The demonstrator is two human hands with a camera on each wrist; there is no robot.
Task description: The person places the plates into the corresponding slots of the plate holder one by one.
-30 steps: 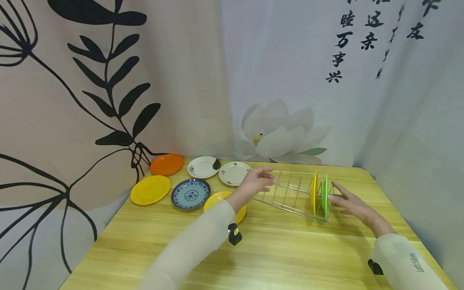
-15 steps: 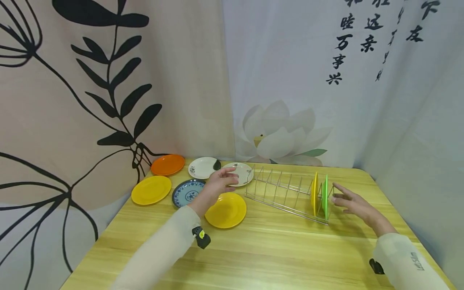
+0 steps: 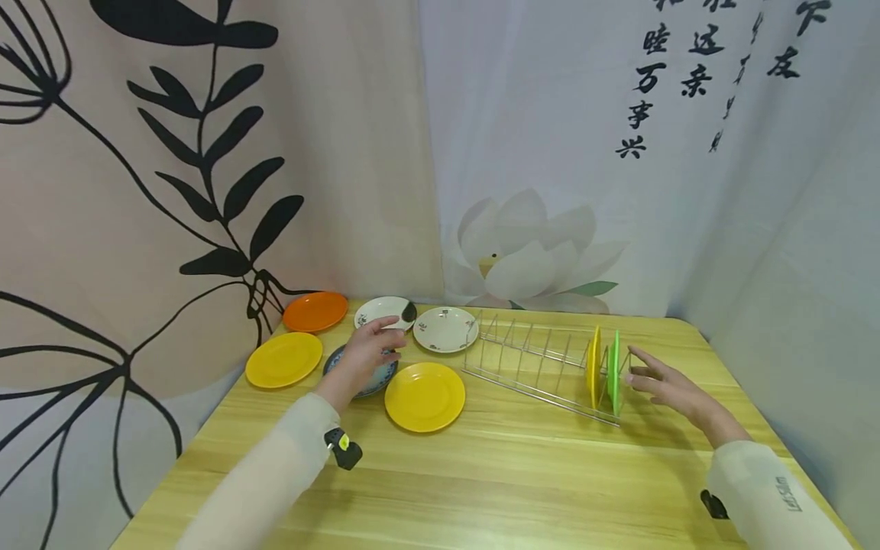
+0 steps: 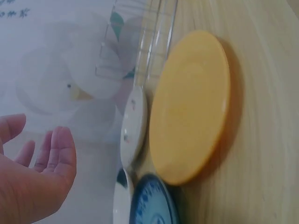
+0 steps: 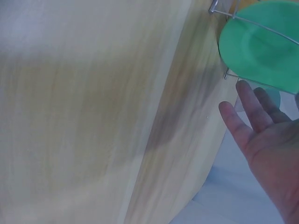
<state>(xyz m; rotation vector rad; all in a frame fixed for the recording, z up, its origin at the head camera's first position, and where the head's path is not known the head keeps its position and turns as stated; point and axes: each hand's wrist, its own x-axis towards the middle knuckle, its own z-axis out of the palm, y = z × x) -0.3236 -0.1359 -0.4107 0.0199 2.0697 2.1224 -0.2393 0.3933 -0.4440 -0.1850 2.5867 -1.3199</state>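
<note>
My left hand [image 3: 367, 357] hovers over the blue-patterned plate [image 3: 380, 377], hiding much of it, with relaxed fingers and nothing held. In the left wrist view that hand [image 4: 42, 172] is beside the plates, fingers loosely bent. My right hand [image 3: 677, 393] is at the right end of the wire dish rack [image 3: 529, 359], fingers extended toward it. A green plate [image 3: 614, 374] and a yellow plate [image 3: 593, 368] stand upright in the rack's right end. The right wrist view shows the right fingertips [image 5: 244, 86] close to the rack's wire, near the green plate [image 5: 261, 44].
Flat on the wooden table [image 3: 495, 481] lie a near yellow plate [image 3: 425, 397], a far-left yellow plate [image 3: 284, 360], an orange plate [image 3: 315, 312] and two white patterned plates, one [image 3: 445, 330] close to the rack's left end. A printed curtain [image 3: 357, 153] hangs behind the table.
My left hand has moved left from the rack's left part, past the near yellow plate, to above the blue-patterned plate. My right hand has stayed at the rack's right end.
</note>
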